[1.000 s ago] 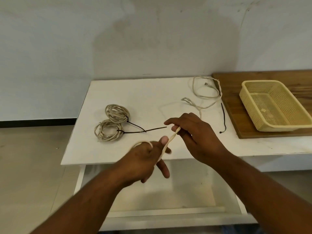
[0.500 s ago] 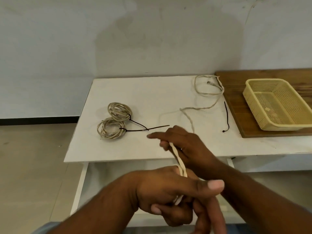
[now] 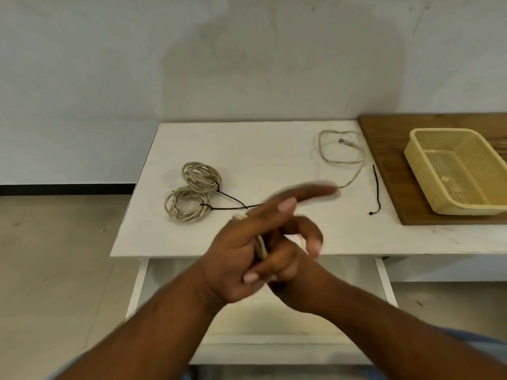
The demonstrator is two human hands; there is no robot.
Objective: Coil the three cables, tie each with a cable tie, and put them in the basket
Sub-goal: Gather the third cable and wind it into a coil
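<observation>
We judge the thin beige cable point(image 3: 343, 161), tail at one o'clock, light and limp, best fed close to the turns our left hand point(image 3: 236, 259) grips and our right hand point(image 3: 297, 260) pinches.

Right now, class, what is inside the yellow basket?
In the basket only its own mesh floor shows, no cable. Both tied coils lie on the white table. The basket's right end is cut off by the frame, so that corner cannot be seen.
</observation>
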